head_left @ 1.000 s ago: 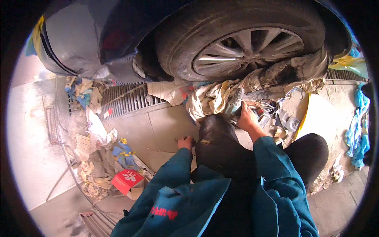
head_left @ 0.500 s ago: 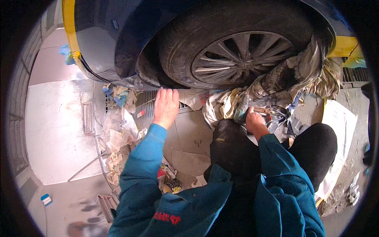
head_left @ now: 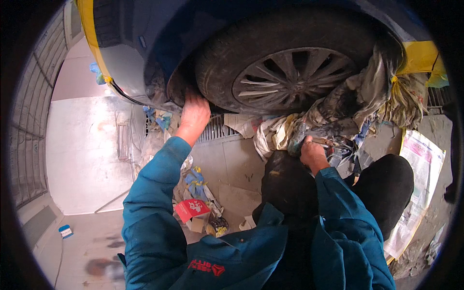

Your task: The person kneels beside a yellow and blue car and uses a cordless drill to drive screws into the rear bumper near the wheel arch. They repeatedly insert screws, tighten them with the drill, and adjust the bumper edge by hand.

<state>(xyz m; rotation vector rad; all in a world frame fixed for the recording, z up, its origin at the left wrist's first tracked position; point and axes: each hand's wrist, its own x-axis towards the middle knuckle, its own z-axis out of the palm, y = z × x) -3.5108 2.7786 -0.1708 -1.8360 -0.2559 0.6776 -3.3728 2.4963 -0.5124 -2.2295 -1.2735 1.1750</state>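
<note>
"Wheel arch (head_left: 171,72), dark blue, left of the tyre (head_left: 212,72) and curving over it. How did the left hand (head_left: 195,116) stand to it?"

"It reached up to the lower edge of the arch, just beside the tyre. Its fingertips were lost in shadow; whether they gripped the edge or merely touched it could not be told."

"And the right hand (head_left: 314,154)?"

"It was curled around a dull green tool (head_left: 296,139), drill-like in outline though partly hidden. The tool lay low, just beyond the left knee (head_left: 290,179) and against a cream cloth bundle (head_left: 278,133). Such a hold probably left the other hand free for the arch."

"Why was crumpled sheeting (head_left: 353,96) set against the wheel (head_left: 295,79)?"

"It crossed the lower right of the tyre, presumably as a shield against dirt. The yellow film (head_left: 420,55) on the bodywork at the right likely served a similar purpose."

"And the newspaper (head_left: 418,179)?"

"It lay flat beside the right knee (head_left: 386,179), perhaps to cover the ground. The red box (head_left: 193,209) rested among scraps at the left, seemingly placed without special care."
</note>
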